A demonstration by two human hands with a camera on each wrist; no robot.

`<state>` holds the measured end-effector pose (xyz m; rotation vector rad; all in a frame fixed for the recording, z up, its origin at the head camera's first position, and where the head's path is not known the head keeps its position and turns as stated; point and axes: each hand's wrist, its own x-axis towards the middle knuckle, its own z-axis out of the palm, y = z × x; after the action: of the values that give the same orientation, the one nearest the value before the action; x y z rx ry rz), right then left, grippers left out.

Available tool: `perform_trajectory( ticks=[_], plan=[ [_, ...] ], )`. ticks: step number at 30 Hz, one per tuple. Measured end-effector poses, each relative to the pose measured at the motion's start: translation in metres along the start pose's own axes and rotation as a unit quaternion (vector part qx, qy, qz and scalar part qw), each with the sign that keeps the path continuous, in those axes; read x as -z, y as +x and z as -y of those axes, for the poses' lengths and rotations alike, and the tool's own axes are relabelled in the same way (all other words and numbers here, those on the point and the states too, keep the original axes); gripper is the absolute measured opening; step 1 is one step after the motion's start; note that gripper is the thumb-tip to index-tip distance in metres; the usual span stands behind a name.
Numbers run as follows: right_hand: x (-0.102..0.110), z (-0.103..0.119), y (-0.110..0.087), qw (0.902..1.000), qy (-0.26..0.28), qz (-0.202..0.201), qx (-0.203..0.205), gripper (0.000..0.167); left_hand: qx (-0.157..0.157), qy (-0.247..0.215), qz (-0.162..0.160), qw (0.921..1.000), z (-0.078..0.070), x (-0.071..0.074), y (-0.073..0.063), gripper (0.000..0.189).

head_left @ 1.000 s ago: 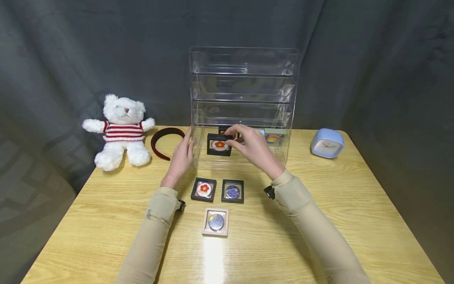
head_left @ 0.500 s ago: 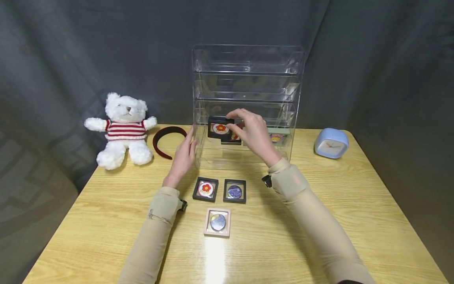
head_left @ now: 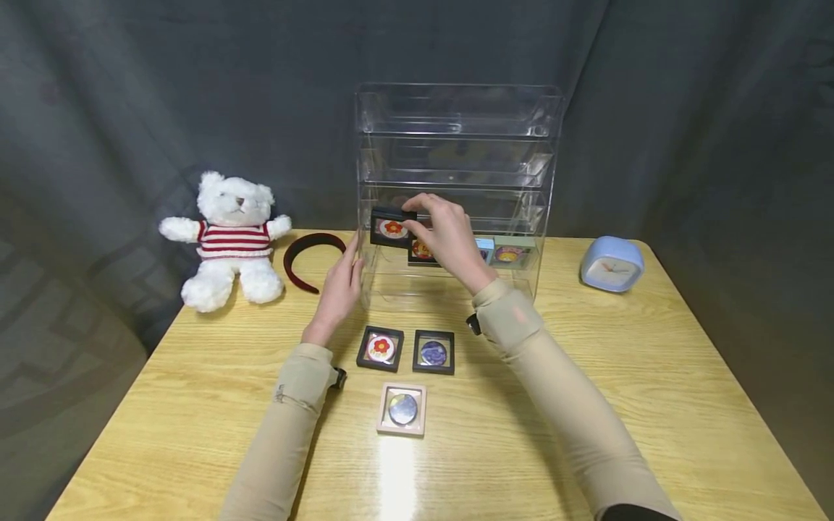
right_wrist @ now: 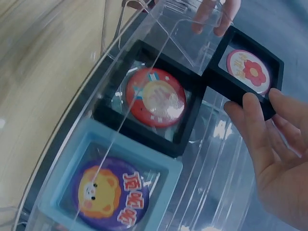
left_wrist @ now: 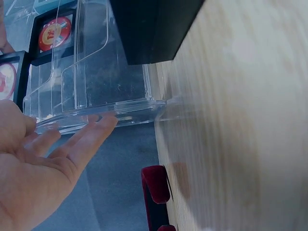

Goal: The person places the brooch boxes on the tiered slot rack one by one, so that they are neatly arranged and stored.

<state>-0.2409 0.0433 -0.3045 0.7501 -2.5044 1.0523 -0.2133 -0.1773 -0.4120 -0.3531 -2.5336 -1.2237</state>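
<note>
Head view: right hand (head_left: 449, 235) pinches the flower-badge frame (head_left: 393, 229) between thumb and fingers at its right side; frame near mid-picture, just left of the fingertips. Near square, so no long axis to speak of; badge face toward the camera. Relation that seems to matter most: flower-badge frame sits higher than the red-badge frame (right_wrist: 156, 98), at its upper left, with the bottom tier's left-hand gap below it, between red-badge frame and the left wall of the clear rack (head_left: 456, 135). Right wrist view shows the two black corners meeting; contact or mere overlap, cannot tell. Left hand (head_left: 339, 286), fingers extended, rests against that left wall, lower left of the flower-badge frame; right hand the nearer. Farther right along the tier: light-blue frame (right_wrist: 110, 190), then green frame (head_left: 515, 253). On the tabletop (head_left: 554, 412), lower centre: second flower frame (head_left: 381, 349), dark-blue-badge frame (head_left: 434, 353), pink frame (head_left: 402, 409).
</note>
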Motion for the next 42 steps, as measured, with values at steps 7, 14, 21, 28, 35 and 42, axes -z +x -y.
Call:
perform_trajectory(
  ticks=[7,14,21,28,35,42],
  plan=[
    [-0.009,0.001,0.005,0.9998,-0.020,0.001,0.009,0.026,0.002,-0.001,0.005,1.0000,0.001,-0.001,0.001,0.056],
    [-0.018,-0.003,0.004,0.9992,-0.025,0.030,0.012,0.027,0.011,-0.002,0.007,0.9999,0.001,-0.002,0.000,0.058],
    [-0.026,-0.007,0.003,0.9980,-0.035,0.050,0.015,0.026,0.005,0.000,0.003,1.0000,0.000,-0.003,0.000,0.058],
    [-0.034,-0.006,0.002,0.9955,-0.070,0.058,0.027,0.024,0.003,-0.002,0.002,1.0000,0.000,-0.003,-0.001,0.058],
    [-0.039,-0.005,-0.002,0.9918,-0.096,0.078,0.032,0.026,0.002,-0.004,0.003,1.0000,0.001,-0.002,-0.001,0.058],
    [-0.042,-0.005,-0.002,0.9858,-0.129,0.095,0.051,0.027,0.002,-0.004,0.003,1.0000,0.003,-0.001,-0.001,0.058]
  ],
)
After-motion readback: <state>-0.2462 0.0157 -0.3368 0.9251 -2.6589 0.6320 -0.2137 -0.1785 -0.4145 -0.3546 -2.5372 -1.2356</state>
